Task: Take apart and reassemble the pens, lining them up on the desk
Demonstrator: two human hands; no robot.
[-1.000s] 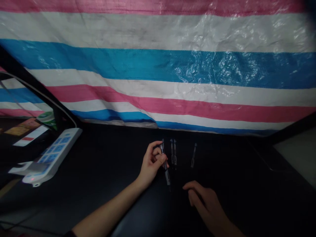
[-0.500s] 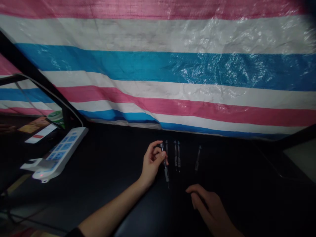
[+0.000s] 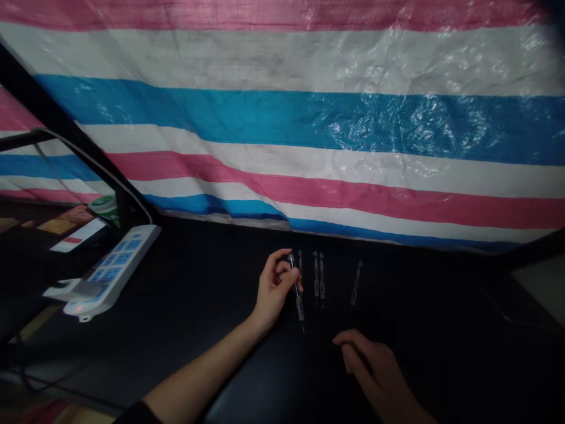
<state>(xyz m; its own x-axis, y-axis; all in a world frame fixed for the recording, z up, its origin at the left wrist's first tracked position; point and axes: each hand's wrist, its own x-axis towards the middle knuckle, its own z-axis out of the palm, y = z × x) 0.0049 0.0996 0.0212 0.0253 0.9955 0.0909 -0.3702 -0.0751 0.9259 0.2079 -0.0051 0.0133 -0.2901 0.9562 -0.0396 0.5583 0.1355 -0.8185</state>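
Note:
My left hand (image 3: pixel 274 290) is closed in a pinch on a slim dark pen (image 3: pixel 297 291), holding it over a black table (image 3: pixel 198 306). Just right of it two more pens (image 3: pixel 318 278) lie side by side on the table, and a further pen (image 3: pixel 355 282) lies apart to their right. My right hand (image 3: pixel 375 370) rests palm down on the table in front of the pens, fingers loosely stretched and holding nothing.
A white power strip (image 3: pixel 108 274) with blue sockets lies at the left, with a plug in its near end. A striped pink, white and blue tarp (image 3: pixel 309 129) hangs behind the table. Papers and a green-lidded container (image 3: pixel 103 206) sit at the far left.
The view has shifted slightly, so everything sits a little further right. My left hand keeps its pinch on the pen, which has tilted a little. The right hand stays put.

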